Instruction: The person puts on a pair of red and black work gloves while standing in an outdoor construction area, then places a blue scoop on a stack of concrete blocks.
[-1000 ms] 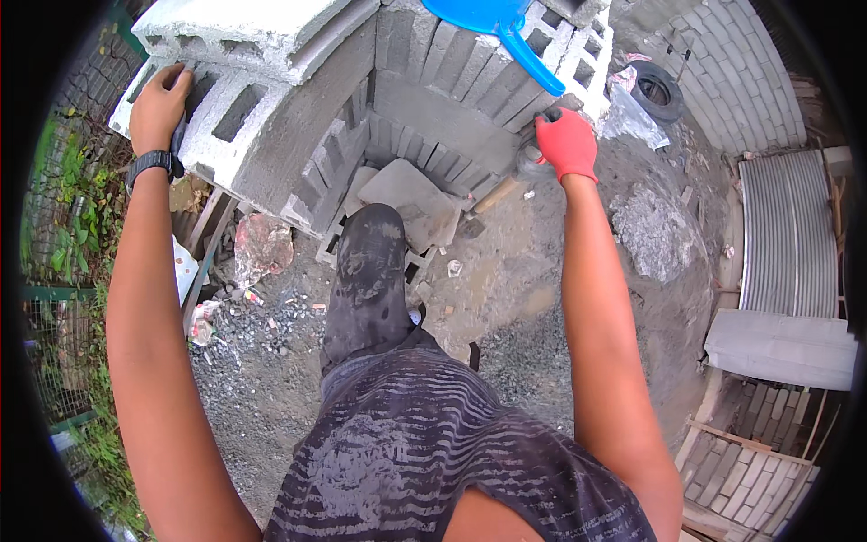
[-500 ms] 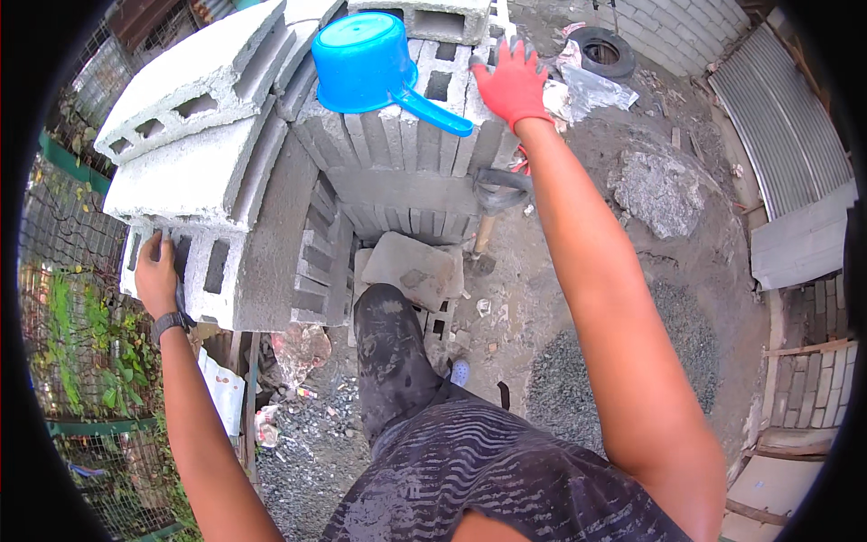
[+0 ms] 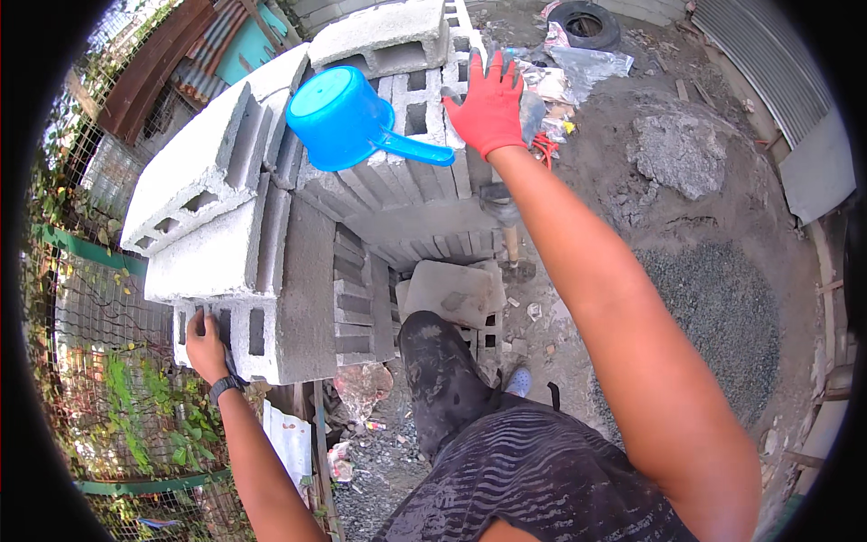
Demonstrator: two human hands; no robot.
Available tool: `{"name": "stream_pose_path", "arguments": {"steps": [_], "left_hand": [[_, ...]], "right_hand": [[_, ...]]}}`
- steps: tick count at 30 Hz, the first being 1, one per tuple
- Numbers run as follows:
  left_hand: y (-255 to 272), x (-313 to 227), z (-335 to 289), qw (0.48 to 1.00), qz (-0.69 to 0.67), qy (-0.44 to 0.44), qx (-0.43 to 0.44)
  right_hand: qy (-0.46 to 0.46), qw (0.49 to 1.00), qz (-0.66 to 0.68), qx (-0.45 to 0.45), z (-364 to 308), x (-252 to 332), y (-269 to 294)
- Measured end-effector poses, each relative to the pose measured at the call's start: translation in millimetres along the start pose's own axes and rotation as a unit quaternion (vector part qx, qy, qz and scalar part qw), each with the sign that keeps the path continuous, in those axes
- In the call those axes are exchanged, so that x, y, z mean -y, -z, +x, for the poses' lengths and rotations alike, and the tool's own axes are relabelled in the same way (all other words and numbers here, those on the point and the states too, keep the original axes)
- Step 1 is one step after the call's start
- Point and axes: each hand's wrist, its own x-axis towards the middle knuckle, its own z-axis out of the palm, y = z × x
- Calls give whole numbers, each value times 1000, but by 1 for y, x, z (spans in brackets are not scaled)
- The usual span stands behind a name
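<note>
My left hand (image 3: 207, 350) is bare and wears a dark watch. Its fingers hook into a hollow of a grey concrete block (image 3: 307, 303) at the left end of the stack. Two more blocks rest on top of that one, the upper a tilted concrete block (image 3: 185, 172). On my right hand (image 3: 489, 108) is a red glove with grey fingertips. It lies flat with spread fingers on the far right edge of the stacked blocks. Beside it, an upside-down blue dipper (image 3: 334, 117) sits on the blocks, its handle pointing toward the glove.
A wooden-handled tool (image 3: 511, 239) stands by the stack. Low blocks (image 3: 456, 291) sit before my knee. To the left runs a wire fence (image 3: 99, 325) with vines. On the right are a gravel pile (image 3: 709, 325), a cement-grey lump (image 3: 675, 155) and a tyre (image 3: 585, 24).
My view has shifted, so the stack and dipper appear lower. Both hands stay on the blocks, in about the same places.
</note>
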Motion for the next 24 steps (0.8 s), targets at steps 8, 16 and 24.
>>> {"name": "stream_pose_path", "arguments": {"steps": [8,16,24], "left_hand": [[-24,40,17,971,173,-71,-150],[-18,39,12,960,203,-40,-188],[-16,25,13,986,169,-4,-7]], "right_hand": [[45,986,-11,161,8,-6,-8],[25,985,38,168,4,4,-10],[42,983,54,170,16,-14,-23]]}}
